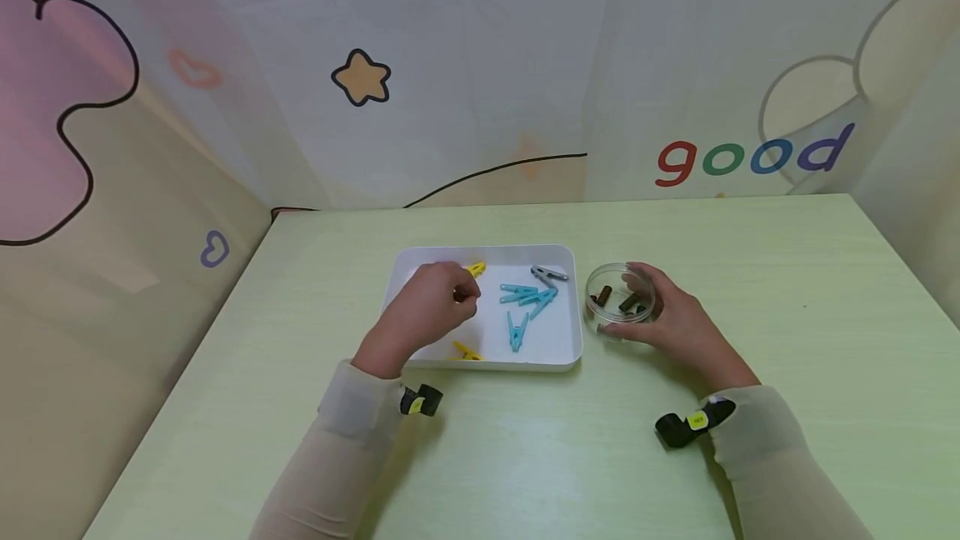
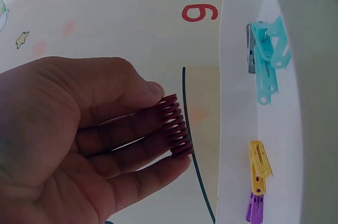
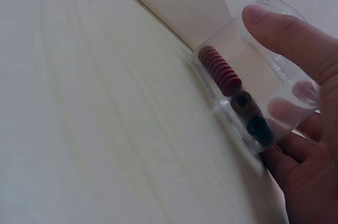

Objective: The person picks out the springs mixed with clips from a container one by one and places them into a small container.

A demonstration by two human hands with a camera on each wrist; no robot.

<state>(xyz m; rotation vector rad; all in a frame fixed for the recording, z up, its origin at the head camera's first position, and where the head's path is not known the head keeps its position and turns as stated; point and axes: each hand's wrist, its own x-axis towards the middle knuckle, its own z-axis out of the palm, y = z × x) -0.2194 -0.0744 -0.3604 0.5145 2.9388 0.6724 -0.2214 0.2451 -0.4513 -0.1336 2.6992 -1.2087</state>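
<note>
My left hand (image 1: 422, 307) is over the left part of a white tray (image 1: 487, 357). Between its thumb and fingers it pinches a dark red coil spring (image 2: 175, 126), clear in the left wrist view but hidden in the head view. To the right of the tray, my right hand (image 1: 675, 327) grips a round clear jar (image 3: 253, 60), thumb on one side and fingers round the other. Inside lie a red spring (image 3: 219, 71) and several darker ones, one of them green (image 3: 260, 130). Whether the jar touches the table cannot be told.
In the tray lie several light-blue clothespins (image 1: 517, 332), a grey clothespin (image 1: 550, 275), yellow clothespins (image 1: 467, 351) and a purple clothespin (image 2: 255, 208). The pale green table (image 1: 525, 457) ends at a printed cloth backdrop (image 1: 480, 82).
</note>
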